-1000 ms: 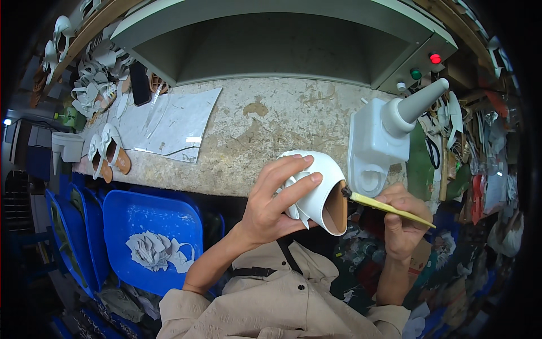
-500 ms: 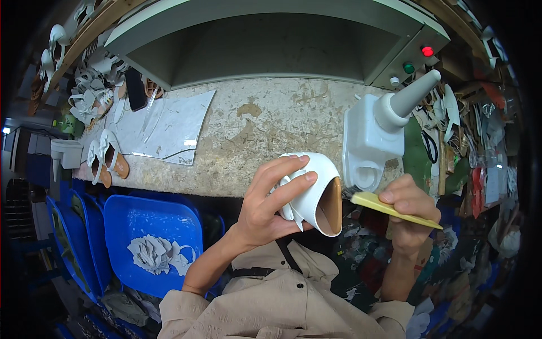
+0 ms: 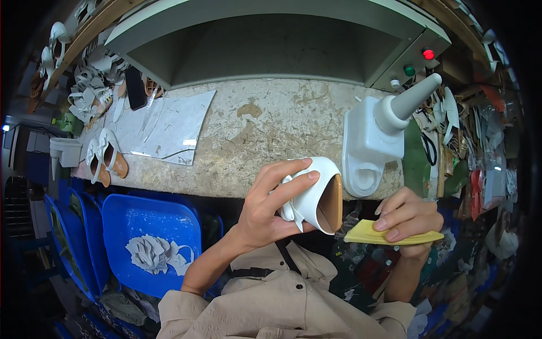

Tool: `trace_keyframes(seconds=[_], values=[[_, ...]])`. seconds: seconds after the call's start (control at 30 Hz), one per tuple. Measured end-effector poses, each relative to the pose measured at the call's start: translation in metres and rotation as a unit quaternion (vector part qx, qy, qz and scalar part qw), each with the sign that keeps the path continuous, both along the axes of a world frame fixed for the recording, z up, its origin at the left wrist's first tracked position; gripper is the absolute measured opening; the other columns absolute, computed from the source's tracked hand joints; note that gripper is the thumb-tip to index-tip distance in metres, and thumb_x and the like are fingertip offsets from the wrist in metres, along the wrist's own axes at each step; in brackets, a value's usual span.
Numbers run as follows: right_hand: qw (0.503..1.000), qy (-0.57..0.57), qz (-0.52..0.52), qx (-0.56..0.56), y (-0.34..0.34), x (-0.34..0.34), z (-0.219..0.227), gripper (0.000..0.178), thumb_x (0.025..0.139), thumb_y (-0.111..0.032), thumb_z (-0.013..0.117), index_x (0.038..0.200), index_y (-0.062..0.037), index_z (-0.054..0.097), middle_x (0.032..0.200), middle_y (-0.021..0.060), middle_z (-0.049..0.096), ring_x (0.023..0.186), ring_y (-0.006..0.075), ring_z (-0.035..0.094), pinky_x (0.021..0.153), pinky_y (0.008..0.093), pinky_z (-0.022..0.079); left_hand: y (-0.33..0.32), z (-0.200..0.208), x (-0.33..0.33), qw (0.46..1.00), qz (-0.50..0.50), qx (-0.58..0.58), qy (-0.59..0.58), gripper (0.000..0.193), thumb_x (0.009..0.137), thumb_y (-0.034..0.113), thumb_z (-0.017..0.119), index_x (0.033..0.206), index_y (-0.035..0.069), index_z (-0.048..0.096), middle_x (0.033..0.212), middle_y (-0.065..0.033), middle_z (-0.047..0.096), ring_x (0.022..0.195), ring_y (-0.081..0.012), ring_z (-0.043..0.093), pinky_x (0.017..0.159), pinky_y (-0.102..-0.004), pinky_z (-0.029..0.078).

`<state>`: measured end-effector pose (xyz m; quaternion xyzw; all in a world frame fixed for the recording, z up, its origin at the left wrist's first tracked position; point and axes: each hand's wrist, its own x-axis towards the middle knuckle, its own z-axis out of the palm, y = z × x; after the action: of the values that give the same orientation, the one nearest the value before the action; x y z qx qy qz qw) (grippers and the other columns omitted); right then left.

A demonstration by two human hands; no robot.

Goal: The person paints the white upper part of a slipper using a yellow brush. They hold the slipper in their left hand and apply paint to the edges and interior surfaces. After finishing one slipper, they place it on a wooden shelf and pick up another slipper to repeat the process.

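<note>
Apparently, the white shoe upper (image 3: 309,199) already has its trim (image 3: 289,210) and tan sole (image 3: 337,204); whether its brushing is finished I cannot tell. It sits by the tabletop's (image 3: 271,130) near edge, clasped by the left hand's (image 3: 270,198) fingers. At four o'clock, the right hand's (image 3: 411,217) fingers pinch a yellow brush (image 3: 364,233), lower and flatter than a second ago, when its bristles met the sole.

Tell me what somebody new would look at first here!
Probably the white shoe in the left hand, at the middle, and the yellow brush handle in the right hand. Then come the glowing red light at upper right, and the bright blue tray at lower left.
</note>
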<state>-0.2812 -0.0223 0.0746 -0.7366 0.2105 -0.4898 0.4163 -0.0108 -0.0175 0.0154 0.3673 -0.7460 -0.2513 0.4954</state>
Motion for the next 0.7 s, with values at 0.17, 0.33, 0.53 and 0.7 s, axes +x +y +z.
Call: trace_keyframes(seconds=[0.17,0.33,0.53,0.7], values=[[0.996,-0.027,-0.041,0.068,-0.01,0.012,0.013,0.012,0.079,-0.004,0.076,0.088,0.0008,0.072,0.083,0.015,0.073,0.071,0.0247,0.067,0.063,0.0312,0.053,-0.001,-0.001,0.001,1.0,-0.011,-0.005,0.0,0.079,0.055,0.022,0.091,0.128,0.011,0.062,0.129,-0.0148,0.059,0.11,-0.033,0.059,0.091,-0.0425,0.049],[0.994,-0.061,-0.082,0.031,-0.006,0.024,-0.004,0.016,0.081,-0.004,0.076,0.093,0.003,0.069,0.084,0.0175,0.073,0.07,0.0248,0.067,0.062,0.0322,0.052,0.002,0.001,0.0,0.999,-0.006,0.041,0.034,0.081,0.057,0.023,0.093,0.129,0.008,0.06,0.127,-0.0171,0.06,0.111,-0.0323,0.06,0.091,-0.0403,0.05],[0.978,-0.111,-0.173,0.023,0.02,0.03,-0.022,0.021,0.088,-0.009,0.069,0.105,0.0005,0.063,0.082,0.018,0.071,0.068,0.0249,0.066,0.062,0.0328,0.052,0.003,0.002,-0.005,0.995,-0.029,0.075,0.065,0.085,0.055,0.02,0.094,0.13,0.003,0.057,0.125,-0.0177,0.061,0.112,-0.0314,0.061,0.093,-0.0395,0.05],[0.979,-0.077,-0.191,-0.001,0.028,0.044,-0.017,0.02,0.087,-0.009,0.071,0.103,0.0006,0.064,0.083,0.0174,0.072,0.068,0.0253,0.067,0.061,0.0319,0.053,0.009,0.004,-0.01,0.987,-0.023,0.124,0.095,0.085,0.056,0.02,0.094,0.13,0.002,0.057,0.122,-0.0172,0.062,0.108,-0.0306,0.062,0.091,-0.0381,0.05]])
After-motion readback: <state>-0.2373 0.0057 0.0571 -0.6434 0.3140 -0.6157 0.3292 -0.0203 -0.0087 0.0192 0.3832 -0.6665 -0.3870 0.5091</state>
